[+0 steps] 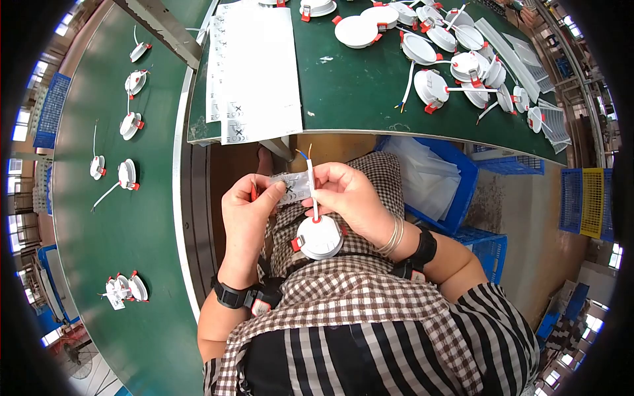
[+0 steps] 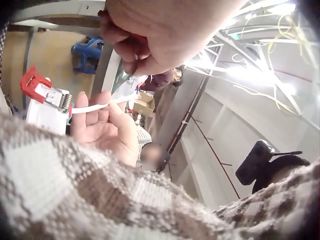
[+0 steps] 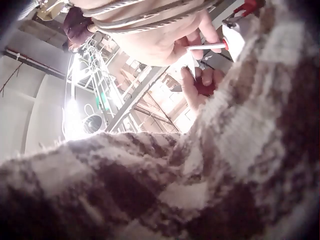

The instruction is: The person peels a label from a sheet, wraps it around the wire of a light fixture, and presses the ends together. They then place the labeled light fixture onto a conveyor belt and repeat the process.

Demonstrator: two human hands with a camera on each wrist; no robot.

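Note:
A round white downlight [image 1: 321, 239] with red spring clips lies on the checked apron in the lap. Its white cable [image 1: 315, 210] rises from a red grommet and ends in bare blue and brown wires. My right hand [image 1: 353, 201] pinches this cable between thumb and fingers. The printed label [image 1: 295, 188] reaches across to the cable, its other end pinched by my left thumb and forefinger. A small red object [image 1: 254, 190] shows among the fingers of my left hand [image 1: 246, 214]; its kind is hidden. In the left wrist view one red clip [image 2: 35, 85] stands out beside the cable.
Printed label sheets [image 1: 257, 72] overhang the front edge of the green bench [image 1: 330, 92]. Many downlights [image 1: 429, 89] crowd its right side. More lamps [image 1: 129, 175] lie on the left green table [image 1: 158, 231]. Below the bench, a blue crate [image 1: 456, 175] holds clear plastic bags.

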